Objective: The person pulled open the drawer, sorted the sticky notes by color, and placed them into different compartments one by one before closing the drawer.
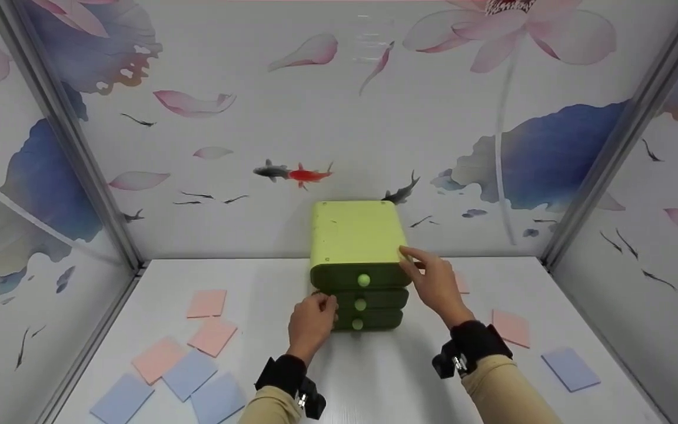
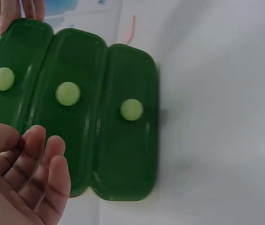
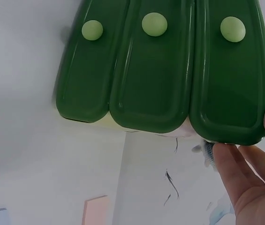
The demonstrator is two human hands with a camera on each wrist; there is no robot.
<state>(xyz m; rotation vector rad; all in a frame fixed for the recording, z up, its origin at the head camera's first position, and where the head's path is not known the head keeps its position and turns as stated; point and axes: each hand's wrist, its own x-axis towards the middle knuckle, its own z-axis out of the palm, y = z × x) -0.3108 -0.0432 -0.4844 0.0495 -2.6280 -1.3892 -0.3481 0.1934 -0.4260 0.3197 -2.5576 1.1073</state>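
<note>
A small cabinet with a light green shell (image 1: 356, 229) stands against the back wall. Its three dark green drawers (image 2: 127, 145) carry round pale green knobs (image 3: 154, 24) and look pushed in. My right hand (image 1: 436, 288) grips the right end of the top drawer (image 3: 230, 93), thumb at the front corner and fingers along the side. At the cabinet's left end is my left hand (image 1: 311, 324), fingers curled, thumb and index close together in front of the upper drawers. Whether they pinch an edge there is hidden.
Pink square cards (image 1: 206, 303) and blue square cards (image 1: 121, 399) lie on the white table (image 1: 268, 341) to the left. Another pink card (image 1: 511, 328) and a blue card (image 1: 570, 369) lie to the right. Printed panels (image 1: 227, 135) enclose the table's back and sides.
</note>
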